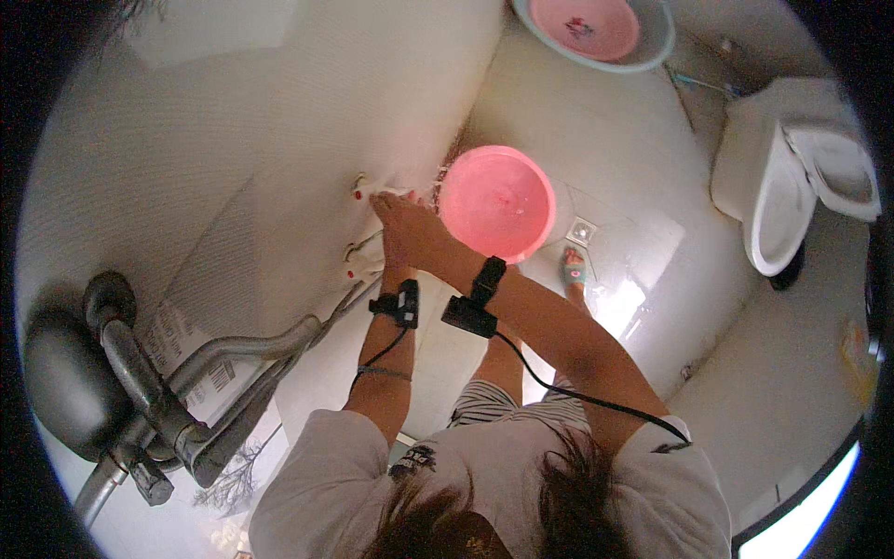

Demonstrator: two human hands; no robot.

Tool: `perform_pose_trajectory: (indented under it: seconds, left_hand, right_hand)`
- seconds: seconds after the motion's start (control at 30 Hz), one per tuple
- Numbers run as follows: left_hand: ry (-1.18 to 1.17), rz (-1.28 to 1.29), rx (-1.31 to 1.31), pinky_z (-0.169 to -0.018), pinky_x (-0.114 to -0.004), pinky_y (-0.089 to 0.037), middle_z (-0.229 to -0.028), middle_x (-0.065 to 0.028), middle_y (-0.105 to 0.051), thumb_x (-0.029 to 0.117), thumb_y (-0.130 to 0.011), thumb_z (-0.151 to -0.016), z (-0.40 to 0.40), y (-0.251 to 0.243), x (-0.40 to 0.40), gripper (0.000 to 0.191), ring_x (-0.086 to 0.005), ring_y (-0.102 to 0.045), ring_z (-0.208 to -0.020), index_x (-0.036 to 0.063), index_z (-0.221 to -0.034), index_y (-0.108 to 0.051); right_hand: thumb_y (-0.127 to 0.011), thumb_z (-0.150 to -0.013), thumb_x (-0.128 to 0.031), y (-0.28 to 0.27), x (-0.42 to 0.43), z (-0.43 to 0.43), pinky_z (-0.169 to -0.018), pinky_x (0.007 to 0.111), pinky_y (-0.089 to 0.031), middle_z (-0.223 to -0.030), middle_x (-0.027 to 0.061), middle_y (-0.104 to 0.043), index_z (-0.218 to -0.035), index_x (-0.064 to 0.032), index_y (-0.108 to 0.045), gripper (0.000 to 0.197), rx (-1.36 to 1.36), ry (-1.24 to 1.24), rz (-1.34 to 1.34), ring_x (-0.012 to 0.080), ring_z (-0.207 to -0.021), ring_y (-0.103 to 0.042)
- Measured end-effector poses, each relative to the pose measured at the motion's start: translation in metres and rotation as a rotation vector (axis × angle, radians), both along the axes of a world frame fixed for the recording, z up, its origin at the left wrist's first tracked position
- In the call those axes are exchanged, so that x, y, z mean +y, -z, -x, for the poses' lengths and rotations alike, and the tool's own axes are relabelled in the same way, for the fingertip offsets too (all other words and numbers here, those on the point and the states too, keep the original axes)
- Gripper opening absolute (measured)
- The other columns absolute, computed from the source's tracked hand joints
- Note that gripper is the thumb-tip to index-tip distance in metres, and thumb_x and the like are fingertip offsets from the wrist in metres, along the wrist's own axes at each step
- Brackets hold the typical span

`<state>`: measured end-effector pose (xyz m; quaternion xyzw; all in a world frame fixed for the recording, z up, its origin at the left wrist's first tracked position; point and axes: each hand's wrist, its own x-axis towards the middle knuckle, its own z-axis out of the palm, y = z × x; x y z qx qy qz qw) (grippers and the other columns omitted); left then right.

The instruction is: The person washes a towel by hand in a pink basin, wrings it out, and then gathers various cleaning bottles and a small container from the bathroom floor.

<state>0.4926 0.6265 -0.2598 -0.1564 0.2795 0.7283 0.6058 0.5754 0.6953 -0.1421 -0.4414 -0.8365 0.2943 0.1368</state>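
Observation:
In the head view, my left hand (399, 251) and my right hand (412, 222) meet at the wall on the left, overlapping. Their fingers are bunched near a white tap fitting with a red mark (357, 195); what they grip, if anything, is hidden. Black straps with small devices and cables are on both wrists. Just right of the hands, a round pink plastic basin (497, 206) stands on the floor against the wall. Its inside looks wet, and whitish splashes show by its left rim. A second tap fitting with a red mark (350, 273) is below the first.
A pale blue basin (646, 61) holding a pink basin (587, 31) is at the top. A white squat toilet or ceramic fixture (775, 202) stands right. The wet tiled floor has a square drain (581, 231) near my slippered foot (575, 267). Metal pipes (244, 347) and a dark tank (73, 384) are lower left.

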Motion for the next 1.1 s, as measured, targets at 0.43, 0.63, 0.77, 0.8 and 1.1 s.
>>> perform_pose_trajectory:
  seconds: [0.43, 0.63, 0.77, 0.8, 1.1]
  left_hand:
    - [0.955, 0.476, 0.596, -0.101, -0.047, -0.008, -0.140, -0.0073, -0.006, 0.054, -0.033, -0.082, -0.078, -0.166, -0.008, 0.076, -0.0274, -0.006, -0.128, 0.0064, -0.134, -0.006]
    - [1.223, 0.385, 0.609, -0.101, -0.038, -0.016, -0.137, -0.0101, -0.020, 0.052, -0.037, -0.082, -0.143, -0.193, -0.001, 0.073, -0.0250, -0.020, -0.124, 0.0071, -0.133, -0.010]
    - [1.306, 0.413, 0.587, -0.097, -0.039, -0.023, -0.132, -0.0145, -0.026, 0.042, -0.045, -0.081, -0.193, -0.208, 0.007, 0.070, -0.0259, -0.028, -0.118, 0.0088, -0.133, -0.011]
    - [1.372, 0.405, 0.606, -0.096, -0.038, -0.024, -0.130, -0.0145, -0.028, 0.040, -0.044, -0.082, -0.224, -0.207, 0.009, 0.067, -0.0254, -0.030, -0.116, 0.0081, -0.132, -0.012]
    - [1.976, -0.299, 1.804, -0.085, -0.030, -0.034, -0.116, -0.0144, -0.044, 0.022, -0.037, -0.087, -0.431, -0.280, -0.004, 0.047, -0.0206, -0.044, -0.098, 0.0017, -0.128, -0.025]
  right_hand:
    - [-0.044, -0.078, -0.014, -0.014, -0.187, -0.472, -0.071, 0.041, -0.045, -0.090, 0.0188, -0.057, -0.094, -0.0012, -0.052, 0.022, -0.326, 0.870, 0.632, 0.0351, -0.083, -0.055]
    - [-0.049, -0.068, -0.005, -0.068, -0.409, -0.660, -0.069, 0.034, -0.047, -0.082, 0.0122, -0.061, -0.087, -0.0065, -0.060, 0.022, -0.429, 1.312, 0.608, 0.0291, -0.077, -0.059]
    - [-0.053, -0.070, -0.004, -0.057, -0.523, -0.712, -0.049, 0.031, -0.049, -0.064, 0.0096, -0.059, -0.081, -0.0003, -0.058, 0.013, -0.120, 1.613, 0.671, 0.0193, -0.053, -0.059]
    - [-0.052, -0.070, -0.003, -0.044, -0.572, -0.728, -0.049, 0.031, -0.049, -0.065, 0.0095, -0.059, -0.081, 0.0000, -0.059, 0.013, 0.020, 1.681, 0.645, 0.0190, -0.054, -0.059]
    - [-0.043, -0.079, -0.003, -0.069, -0.661, -0.799, -0.049, 0.028, -0.048, -0.074, 0.0093, -0.061, -0.090, -0.0002, -0.059, 0.020, 0.653, 2.113, 0.540, 0.0186, -0.059, -0.061]
